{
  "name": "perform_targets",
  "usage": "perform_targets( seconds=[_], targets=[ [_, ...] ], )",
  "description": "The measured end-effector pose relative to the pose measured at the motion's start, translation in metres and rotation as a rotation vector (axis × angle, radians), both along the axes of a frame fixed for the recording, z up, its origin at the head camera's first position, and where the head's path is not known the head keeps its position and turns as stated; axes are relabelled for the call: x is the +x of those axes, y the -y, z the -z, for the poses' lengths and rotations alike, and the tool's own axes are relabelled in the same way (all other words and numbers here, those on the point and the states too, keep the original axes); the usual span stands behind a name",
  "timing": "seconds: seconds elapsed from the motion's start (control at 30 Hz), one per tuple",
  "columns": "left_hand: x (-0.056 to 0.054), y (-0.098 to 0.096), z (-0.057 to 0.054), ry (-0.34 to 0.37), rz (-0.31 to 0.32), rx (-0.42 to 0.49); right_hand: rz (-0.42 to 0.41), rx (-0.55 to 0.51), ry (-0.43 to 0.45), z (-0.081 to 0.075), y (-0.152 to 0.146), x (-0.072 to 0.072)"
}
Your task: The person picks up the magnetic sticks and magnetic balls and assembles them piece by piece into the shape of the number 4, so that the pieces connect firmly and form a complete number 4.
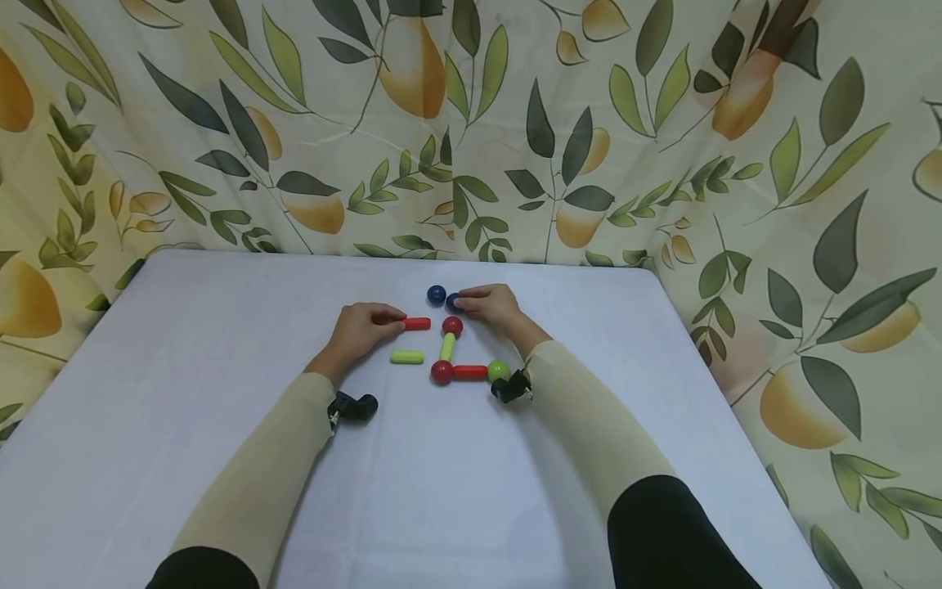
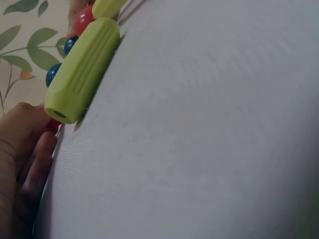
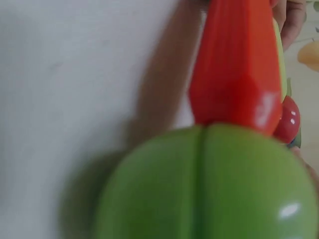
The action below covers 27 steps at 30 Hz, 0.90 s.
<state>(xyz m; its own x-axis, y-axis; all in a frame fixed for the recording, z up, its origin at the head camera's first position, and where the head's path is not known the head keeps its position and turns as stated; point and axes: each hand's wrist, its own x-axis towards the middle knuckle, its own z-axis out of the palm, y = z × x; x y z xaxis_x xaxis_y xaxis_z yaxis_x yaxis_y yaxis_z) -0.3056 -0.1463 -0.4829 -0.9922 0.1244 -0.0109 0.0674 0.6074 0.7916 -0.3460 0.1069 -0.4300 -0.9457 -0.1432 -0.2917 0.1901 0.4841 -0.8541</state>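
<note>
My left hand [image 1: 361, 331] pinches one end of a loose red rod [image 1: 418, 324] between thumb and fingers. At the back, my right hand [image 1: 496, 307] has its fingertips on a dark blue ball [image 1: 452, 303], pinching it. A second blue ball [image 1: 437, 294] sits just left of that one. Between the hands lies a joined L shape: a far red ball [image 1: 452, 325], a yellow-green rod [image 1: 447, 347], a corner red ball [image 1: 441, 373], another red rod [image 1: 471, 373] and a green ball [image 3: 249, 189]. The left wrist view shows a loose yellow-green rod [image 2: 84, 72] close up.
A white-covered table [image 1: 412, 491] holds all the pieces. Behind it hangs a leaf-and-fruit patterned cloth [image 1: 500, 164], which also runs along both sides. The right wrist's black camera mount [image 1: 511, 387] hangs close by the green ball.
</note>
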Motion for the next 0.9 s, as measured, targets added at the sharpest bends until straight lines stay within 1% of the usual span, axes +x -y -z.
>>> perform_targets(
  seconds=[0.17,0.23,0.37,0.53,0.73,0.9],
  targets=[
    [-0.003,-0.002,-0.002,0.028,-0.001,0.02,-0.07,0.05,-0.043,0.006,-0.007,0.004],
    [-0.004,-0.002,-0.002,0.045,-0.007,0.027,-0.086,0.053,-0.058,0.008,-0.009,0.006],
    [-0.005,-0.002,-0.004,0.046,-0.013,0.024,-0.101,0.052,-0.084,0.012,-0.011,0.007],
    [-0.008,-0.006,-0.005,0.045,-0.022,0.029,-0.104,0.053,-0.107,0.014,-0.013,0.008],
    [-0.013,-0.011,-0.005,0.054,-0.014,0.044,-0.093,0.029,-0.097,0.016,-0.013,0.009],
    [-0.015,-0.013,-0.006,0.052,-0.021,0.044,-0.084,0.027,-0.094,0.015,-0.012,0.008]
  ],
)
